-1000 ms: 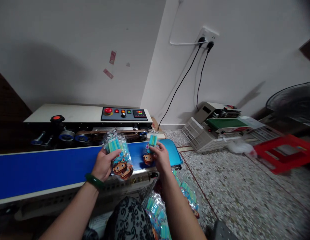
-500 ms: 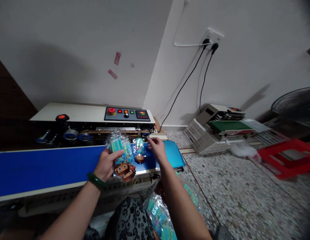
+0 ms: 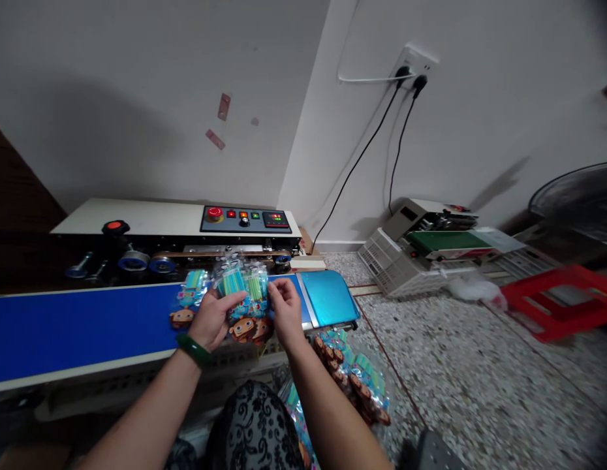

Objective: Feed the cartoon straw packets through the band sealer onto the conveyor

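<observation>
My left hand is closed on a fanned bunch of clear packets, thumb on top. Inside the packets are blue and green striped pieces and brown cartoon animal faces. My right hand pinches the right edge of a packet in this bunch. Both hands are over the blue conveyor belt of a band sealing machine. One packet of the same kind lies on the belt, just left of my left hand, close to the sealing band.
More filled packets lie in a pile below the belt's right end, beside my right forearm. A shiny blue plate extends the belt's right end. Farther right are a second machine on a white crate and a red plastic stool.
My right hand has moved left from the machine's infeed to the bunch. The packet seen between my hands is gone from there; one now shows left of my left hand.
</observation>
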Demonstrator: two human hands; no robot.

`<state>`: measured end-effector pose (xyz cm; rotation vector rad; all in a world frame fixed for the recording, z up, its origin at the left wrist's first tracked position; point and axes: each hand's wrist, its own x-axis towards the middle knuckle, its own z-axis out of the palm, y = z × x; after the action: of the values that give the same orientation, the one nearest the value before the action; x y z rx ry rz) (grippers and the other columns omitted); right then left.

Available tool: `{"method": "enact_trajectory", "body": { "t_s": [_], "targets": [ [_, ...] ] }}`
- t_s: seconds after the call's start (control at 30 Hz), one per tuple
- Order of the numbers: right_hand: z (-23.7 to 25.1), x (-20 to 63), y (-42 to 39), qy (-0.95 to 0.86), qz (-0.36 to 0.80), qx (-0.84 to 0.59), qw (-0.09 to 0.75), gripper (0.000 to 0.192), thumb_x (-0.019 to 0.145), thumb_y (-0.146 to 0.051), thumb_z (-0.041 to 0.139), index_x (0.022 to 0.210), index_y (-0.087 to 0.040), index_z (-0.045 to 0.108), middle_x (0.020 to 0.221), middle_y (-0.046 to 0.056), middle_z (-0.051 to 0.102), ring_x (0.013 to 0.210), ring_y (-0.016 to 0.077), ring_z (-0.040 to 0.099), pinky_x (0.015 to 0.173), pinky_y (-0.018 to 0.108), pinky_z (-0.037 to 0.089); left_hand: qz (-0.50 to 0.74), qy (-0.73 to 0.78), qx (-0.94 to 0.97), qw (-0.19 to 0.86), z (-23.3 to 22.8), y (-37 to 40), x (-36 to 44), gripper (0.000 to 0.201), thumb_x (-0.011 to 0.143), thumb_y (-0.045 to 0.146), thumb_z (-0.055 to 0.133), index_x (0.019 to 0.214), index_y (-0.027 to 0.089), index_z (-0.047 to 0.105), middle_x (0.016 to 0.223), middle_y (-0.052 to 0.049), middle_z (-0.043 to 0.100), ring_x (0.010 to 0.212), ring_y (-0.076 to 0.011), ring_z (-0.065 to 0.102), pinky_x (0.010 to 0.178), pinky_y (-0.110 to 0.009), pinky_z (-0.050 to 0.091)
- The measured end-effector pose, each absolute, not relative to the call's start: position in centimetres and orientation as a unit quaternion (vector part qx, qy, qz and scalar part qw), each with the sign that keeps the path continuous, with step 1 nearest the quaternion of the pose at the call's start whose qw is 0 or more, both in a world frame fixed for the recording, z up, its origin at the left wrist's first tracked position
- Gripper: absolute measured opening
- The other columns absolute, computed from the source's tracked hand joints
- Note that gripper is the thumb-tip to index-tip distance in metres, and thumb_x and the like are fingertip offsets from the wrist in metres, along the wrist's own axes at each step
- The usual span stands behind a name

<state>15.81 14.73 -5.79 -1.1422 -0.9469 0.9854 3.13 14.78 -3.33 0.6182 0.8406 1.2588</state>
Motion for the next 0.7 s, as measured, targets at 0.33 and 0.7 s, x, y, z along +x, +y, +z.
{"method": "enact_trajectory", "body": {
  "t_s": [0.33, 0.7],
  "targets": [
    [-5.4, 15.9, 14.1, -0.380, 0.345, -0.513, 0.688, 0.019, 0.072, -0.037, 0.056, 0.070, -0.018, 0.053, 0.071, 0.000, 0.056, 0.070, 0.0127, 0.051, 0.069, 0.025, 0.041, 0.546, 0.387, 0.294, 0.682, -3.7, 14.5, 4.5, 0.039, 0.055, 0.016, 0.074, 0.093, 0.014, 0.063, 0.082, -0.005, 0.071, 0.075, -0.0218, 0.065, 0.074, -0.034, 0.049],
    [-5.9, 19.9, 15.1, -0.289, 0.455, -0.503, 0.676, 0.030, 0.063, -0.030, 0.061, 0.088, -0.022, 0.047, 0.076, -0.002, 0.063, 0.065, 0.0147, 0.061, 0.061, 0.027, 0.048, 0.543, 0.406, 0.286, 0.677, -4.2, 14.4, 4.2, 0.036, 0.054, 0.017, 0.074, 0.088, 0.013, 0.063, 0.079, -0.006, 0.070, 0.071, -0.0222, 0.065, 0.071, -0.036, 0.050]
  ]
}}
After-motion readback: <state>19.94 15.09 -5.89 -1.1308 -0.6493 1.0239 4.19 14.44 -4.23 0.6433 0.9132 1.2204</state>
